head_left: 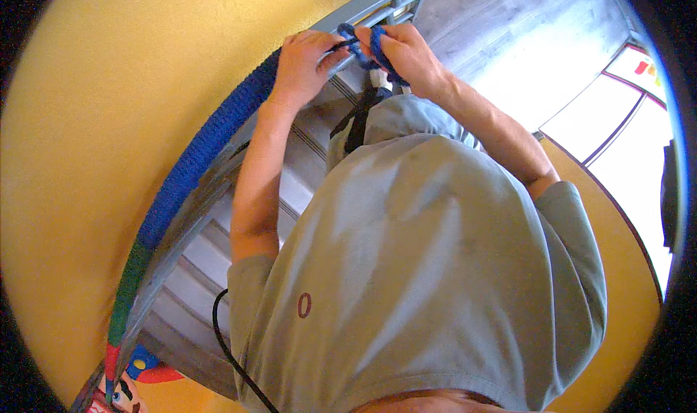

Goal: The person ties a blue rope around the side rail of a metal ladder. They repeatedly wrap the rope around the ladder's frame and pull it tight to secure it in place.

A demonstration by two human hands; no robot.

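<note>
A long handrail [200, 148] curves up the left side, wound tightly in thick blue yarn, with green and red stretches lower down. My left hand [305, 61] is closed over the rail at the upper end of the blue winding, its fingers bent around it. Just to the right, my right hand [412, 58] is closed on a loose length of blue yarn [377, 46], which loops around its fingers. A dark strand runs between the two hands. Beyond them the rail [356, 13] is bare grey. My fingertips are partly hidden.
Grey stairs [218, 249] descend below the rail. A yellow wall [109, 86] borders it on the left. A black cable [225, 333] hangs beside my left sleeve. A painted cartoon figure [134, 391] shows at the lower left, and bright windows [602, 130] stand at the right.
</note>
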